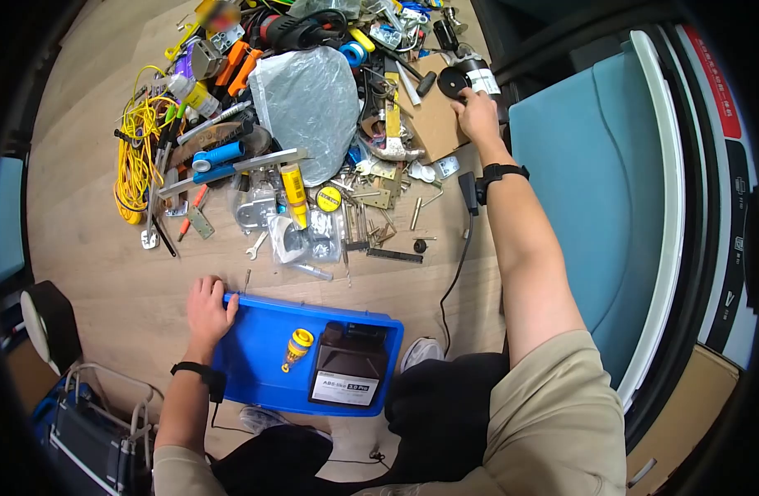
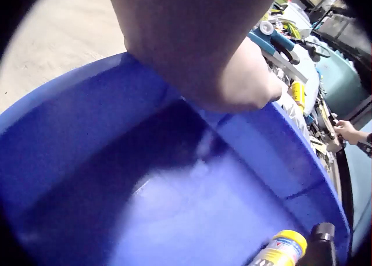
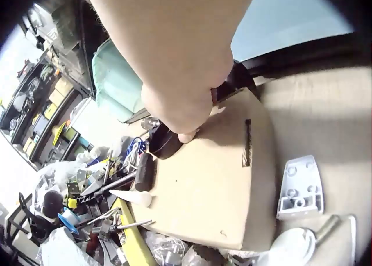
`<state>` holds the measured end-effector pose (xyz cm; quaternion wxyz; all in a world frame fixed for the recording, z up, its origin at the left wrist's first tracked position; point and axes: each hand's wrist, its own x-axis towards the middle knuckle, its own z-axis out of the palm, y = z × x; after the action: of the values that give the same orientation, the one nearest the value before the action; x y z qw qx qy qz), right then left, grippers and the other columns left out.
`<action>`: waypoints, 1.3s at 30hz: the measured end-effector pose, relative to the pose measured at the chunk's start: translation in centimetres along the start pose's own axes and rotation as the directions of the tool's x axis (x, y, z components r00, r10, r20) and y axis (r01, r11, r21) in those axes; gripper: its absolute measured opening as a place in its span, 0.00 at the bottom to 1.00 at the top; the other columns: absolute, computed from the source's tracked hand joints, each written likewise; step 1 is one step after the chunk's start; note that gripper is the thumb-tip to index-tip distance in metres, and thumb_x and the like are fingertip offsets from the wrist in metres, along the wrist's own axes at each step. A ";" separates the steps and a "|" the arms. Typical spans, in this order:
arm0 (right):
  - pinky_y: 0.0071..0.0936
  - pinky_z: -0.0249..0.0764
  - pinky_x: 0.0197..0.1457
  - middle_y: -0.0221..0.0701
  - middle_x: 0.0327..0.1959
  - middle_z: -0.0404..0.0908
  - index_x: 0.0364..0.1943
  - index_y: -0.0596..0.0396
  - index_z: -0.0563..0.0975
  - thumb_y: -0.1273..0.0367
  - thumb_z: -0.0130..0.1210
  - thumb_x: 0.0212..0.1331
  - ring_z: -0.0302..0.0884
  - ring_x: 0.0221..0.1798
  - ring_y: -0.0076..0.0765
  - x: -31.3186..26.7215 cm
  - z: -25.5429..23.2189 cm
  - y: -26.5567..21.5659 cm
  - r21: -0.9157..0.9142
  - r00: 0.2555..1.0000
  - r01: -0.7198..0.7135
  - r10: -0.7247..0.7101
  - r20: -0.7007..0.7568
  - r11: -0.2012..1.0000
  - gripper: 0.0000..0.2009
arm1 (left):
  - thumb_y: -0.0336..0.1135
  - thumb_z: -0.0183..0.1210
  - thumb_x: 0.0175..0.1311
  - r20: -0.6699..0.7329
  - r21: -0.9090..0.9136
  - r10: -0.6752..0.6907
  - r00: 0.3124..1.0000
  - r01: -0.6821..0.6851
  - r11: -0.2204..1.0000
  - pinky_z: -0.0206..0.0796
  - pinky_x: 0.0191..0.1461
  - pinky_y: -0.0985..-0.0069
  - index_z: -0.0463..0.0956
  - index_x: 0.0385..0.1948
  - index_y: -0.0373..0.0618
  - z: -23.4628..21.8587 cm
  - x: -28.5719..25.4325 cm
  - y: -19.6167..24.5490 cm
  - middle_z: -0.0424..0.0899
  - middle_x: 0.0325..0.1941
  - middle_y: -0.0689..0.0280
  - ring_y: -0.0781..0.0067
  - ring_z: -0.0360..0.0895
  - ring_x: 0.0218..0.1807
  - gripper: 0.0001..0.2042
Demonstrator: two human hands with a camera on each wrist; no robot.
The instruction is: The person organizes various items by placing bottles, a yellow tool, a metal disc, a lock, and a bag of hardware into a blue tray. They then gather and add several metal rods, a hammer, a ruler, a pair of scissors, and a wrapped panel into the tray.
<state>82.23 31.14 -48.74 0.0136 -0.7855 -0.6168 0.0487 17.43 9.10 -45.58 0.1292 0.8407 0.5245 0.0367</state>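
At the back right, my right hand (image 1: 480, 116) holds a black round piece (image 1: 454, 82) by its near edge, over a cardboard box (image 1: 435, 124). In the right wrist view the black piece (image 3: 164, 143) looks like a shallow cup, with a fingertip at its rim. A dark container with a white label (image 1: 483, 80) stands just beyond the hand. My left hand (image 1: 210, 314) grips the far left corner of a blue bin (image 1: 259, 351), thumb over the rim. Inside the bin are a yellow-capped bottle (image 1: 297, 349) and a dark brown jug (image 1: 348, 368) with a white label.
A heap of tools and hardware covers the far floor, with a clear plastic bag (image 1: 306, 107), a yellow cord (image 1: 140, 132), a hammer (image 1: 392, 149) and a yellow bottle (image 1: 294, 194). A pale blue panel (image 1: 569, 165) borders the right side. A black cable (image 1: 458, 277) runs along the floor.
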 end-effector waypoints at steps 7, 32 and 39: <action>0.43 0.80 0.50 0.40 0.39 0.85 0.40 0.55 0.85 0.69 0.69 0.57 0.84 0.44 0.53 -5.4 -0.1 0.0 0.377 0.954 0.169 -0.055 -0.296 0.911 0.08 | 0.46 0.62 0.64 0.025 0.004 0.013 1.000 -0.014 1.000 0.71 0.50 0.56 0.76 0.37 0.40 0.3 -0.1 -0.4 0.78 0.45 0.56 0.48 0.74 0.47 0.16; 0.45 0.82 0.54 0.40 0.46 0.81 0.43 0.55 0.79 0.68 0.54 0.64 0.83 0.52 0.53 -39.4 -0.1 -30.4 0.724 -0.270 0.673 -0.961 0.054 -0.148 0.09 | 0.49 0.61 0.68 0.023 -0.110 -0.033 0.999 0.036 0.993 0.73 0.55 0.58 0.80 0.38 0.42 1.0 -0.4 -1.0 0.81 0.48 0.59 0.51 0.77 0.53 0.17; 0.43 0.80 0.45 0.37 0.39 0.82 0.47 0.52 0.79 0.69 0.58 0.63 0.82 0.42 0.50 -17.7 -2.4 -23.0 0.639 0.774 0.604 -0.542 -0.329 0.475 0.10 | 0.46 0.62 0.67 -0.026 -0.156 -0.027 0.999 0.022 0.987 0.72 0.53 0.59 0.79 0.36 0.41 0.7 -0.4 -0.9 0.80 0.47 0.59 0.51 0.76 0.51 0.15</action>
<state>56.08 19.52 -43.41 0.3579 -0.4646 -0.7720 0.2451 16.60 8.96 -46.43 0.1875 0.8209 0.5321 0.0879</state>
